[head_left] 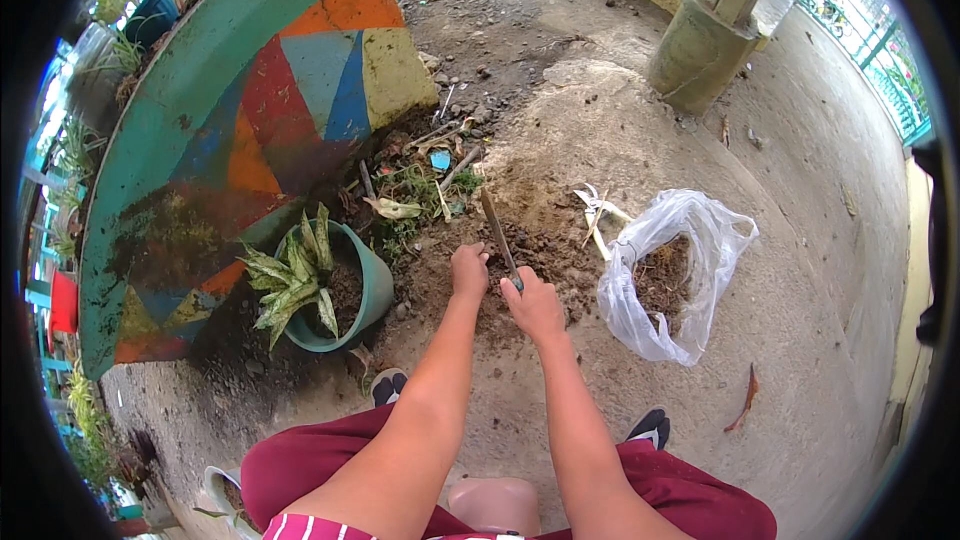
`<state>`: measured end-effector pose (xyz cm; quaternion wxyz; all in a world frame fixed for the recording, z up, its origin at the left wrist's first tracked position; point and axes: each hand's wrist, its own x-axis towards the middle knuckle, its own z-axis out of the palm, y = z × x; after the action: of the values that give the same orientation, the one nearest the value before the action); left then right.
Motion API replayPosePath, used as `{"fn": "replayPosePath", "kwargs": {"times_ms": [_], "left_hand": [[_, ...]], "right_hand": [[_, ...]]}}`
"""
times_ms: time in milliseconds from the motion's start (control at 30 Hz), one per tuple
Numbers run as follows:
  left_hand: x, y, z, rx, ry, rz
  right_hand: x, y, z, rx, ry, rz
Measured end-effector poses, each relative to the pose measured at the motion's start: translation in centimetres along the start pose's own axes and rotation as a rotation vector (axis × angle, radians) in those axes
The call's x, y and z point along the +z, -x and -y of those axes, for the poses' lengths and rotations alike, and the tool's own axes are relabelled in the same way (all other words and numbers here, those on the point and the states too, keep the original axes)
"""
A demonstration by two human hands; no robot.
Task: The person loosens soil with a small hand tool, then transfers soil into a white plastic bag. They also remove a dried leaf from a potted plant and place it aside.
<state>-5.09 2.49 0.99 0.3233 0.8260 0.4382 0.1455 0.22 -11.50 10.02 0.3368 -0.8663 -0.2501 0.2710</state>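
My right hand [535, 306] grips the handle of a knife [500, 238] with a long brown, rusty-looking blade pointing away from me. Just left of it, my left hand [470, 270] is closed low over a patch of loose dark soil [545, 250]; whatever its fingers hold is hidden. A green plastic pot [376, 285] of soil stands left of my arms, with a leafy variegated plant [300, 275] leaning over its rim. On the right, an open clear plastic bag [640, 315] contains brown, crumbly material. A white-handled tool [598, 225], its kind unclear, lies against the bag.
A painted concrete planter wall [300, 90] curves along the left. Weeds and sticks [425, 185] are heaped at its foot. A concrete post base [700, 60] rises at the far right. A dry brown leaf [742, 400] rests on the floor, and a pale pink seat [493, 505] shows below me.
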Motion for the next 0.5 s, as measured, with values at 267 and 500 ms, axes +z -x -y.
{"fn": "replayPosePath", "kwargs": {"times_ms": [267,500], "left_hand": [[1.4,-1.6,3.1,0.016,0.199,0.032],[0.8,-1.9,2.4,0.143,-0.086,0.155]], "right_hand": [[2.9,1.3,-0.3,0.035,0.077,-0.036],[3.2,1.6,-0.5,0.111,0.086,0.052]]}}
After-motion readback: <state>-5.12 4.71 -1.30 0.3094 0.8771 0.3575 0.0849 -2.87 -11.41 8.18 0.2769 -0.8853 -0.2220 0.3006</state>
